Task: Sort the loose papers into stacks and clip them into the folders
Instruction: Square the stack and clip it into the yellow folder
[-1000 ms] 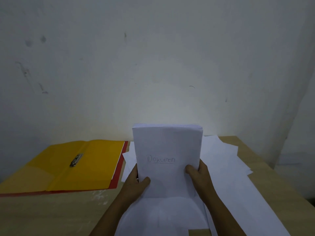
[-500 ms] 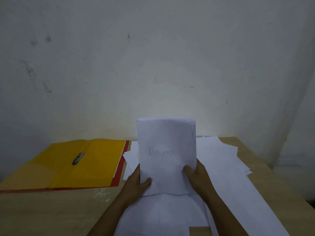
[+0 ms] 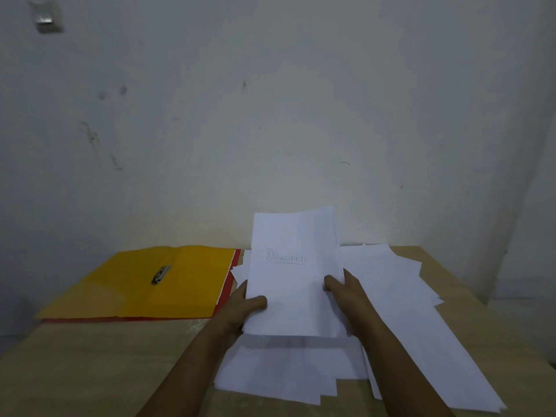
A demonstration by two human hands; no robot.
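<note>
Behind everything, a stained pale wall (image 3: pixel 270 115) rises straight from the far edge of a light wooden table (image 3: pixel 90 365), with a small boxy fitting (image 3: pixel 46 18) high at its left. Across the right half of the table, loose white papers (image 3: pixel 406 311) lie fanned and overlapping, some under the person's forearms. On the left a yellow folder (image 3: pixel 144 284) lies open and flat, a metal clip (image 3: pixel 161 274) at its centre fold and no sheets in it; a red folder (image 3: pixel 231 284) shows beneath as a thin edge. Between the two, a stack of papers (image 3: pixel 291 275) stands nearly upright just above the loose sheets, its front page hand-lettered "Dokumen" and its right side bowed backward. The left hand (image 3: pixel 243 305) grips the stack's lower left edge, thumb across the front. The right hand (image 3: pixel 346 293) clasps the right edge likewise.
</note>
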